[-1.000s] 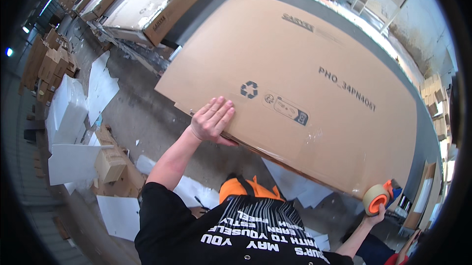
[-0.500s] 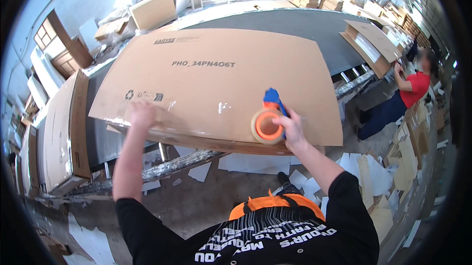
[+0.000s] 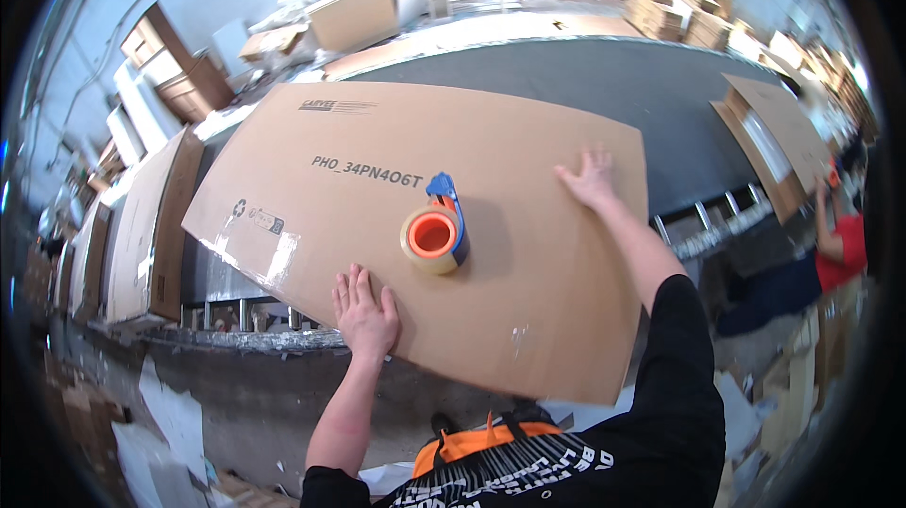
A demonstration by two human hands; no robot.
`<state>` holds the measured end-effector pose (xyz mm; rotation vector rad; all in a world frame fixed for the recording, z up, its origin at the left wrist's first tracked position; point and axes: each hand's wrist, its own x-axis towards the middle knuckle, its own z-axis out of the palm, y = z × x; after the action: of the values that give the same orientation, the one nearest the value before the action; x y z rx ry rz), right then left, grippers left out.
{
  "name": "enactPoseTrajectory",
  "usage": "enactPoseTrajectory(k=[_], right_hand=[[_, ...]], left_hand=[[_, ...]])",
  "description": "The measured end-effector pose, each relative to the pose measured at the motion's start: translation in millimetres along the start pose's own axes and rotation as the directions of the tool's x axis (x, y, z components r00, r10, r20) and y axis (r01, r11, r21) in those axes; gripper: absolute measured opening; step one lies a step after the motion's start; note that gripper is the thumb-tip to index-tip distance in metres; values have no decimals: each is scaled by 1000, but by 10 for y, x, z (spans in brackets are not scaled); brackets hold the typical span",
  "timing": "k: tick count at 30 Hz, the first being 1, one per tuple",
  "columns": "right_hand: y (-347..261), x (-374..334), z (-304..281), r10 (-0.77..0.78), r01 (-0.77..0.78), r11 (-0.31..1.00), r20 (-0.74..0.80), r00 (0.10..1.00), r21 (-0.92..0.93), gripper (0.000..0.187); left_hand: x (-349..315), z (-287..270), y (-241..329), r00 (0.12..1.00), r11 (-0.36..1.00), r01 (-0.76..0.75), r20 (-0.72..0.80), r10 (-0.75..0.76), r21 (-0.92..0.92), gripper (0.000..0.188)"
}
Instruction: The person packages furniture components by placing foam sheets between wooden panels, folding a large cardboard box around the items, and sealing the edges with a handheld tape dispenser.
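A large flat cardboard box [image 3: 528,225] lies turned at an angle on the dark conveyor belt [image 3: 538,65], its right near corner jutting over the edge. My left hand [image 3: 366,316] rests on the box's near edge with the fingers spread. Toward the box's right far side, my right hand [image 3: 593,178] lies flat, fingers apart. Between them a tape dispenser [image 3: 436,233] with a blue handle and an orange core stands on the box top, touched by neither hand. Clear tape [image 3: 281,258] shines along the near left edge.
More cardboard boxes [image 3: 151,225] stand in a row on the belt at the left. Beyond the right end, a person in a red top [image 3: 840,249] works at a partly open carton [image 3: 769,145]. Metal rollers [image 3: 703,216] line the belt's near edge. Scraps [image 3: 175,423] litter the floor.
My right hand has let go of the tape dispenser, which now stands on the box, and moved to the far right. The box has turned clockwise. My left hand now lies on its near edge.
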<state>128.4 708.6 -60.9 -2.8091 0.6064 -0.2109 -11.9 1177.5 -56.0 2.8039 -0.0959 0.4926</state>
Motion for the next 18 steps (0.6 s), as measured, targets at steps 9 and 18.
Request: enactPoseTrajectory(k=[9,18], right_hand=[[205,1353,-39,-145,148,988,63,987,-50,87],[183,1005,-251,-61,73,992,109,992,-103,83]], left_hand=[[11,-96,57,998,997,40,-42,-43,-68,49],[26,-143,-230,998,988,-2,-58,-7,-152,46]])
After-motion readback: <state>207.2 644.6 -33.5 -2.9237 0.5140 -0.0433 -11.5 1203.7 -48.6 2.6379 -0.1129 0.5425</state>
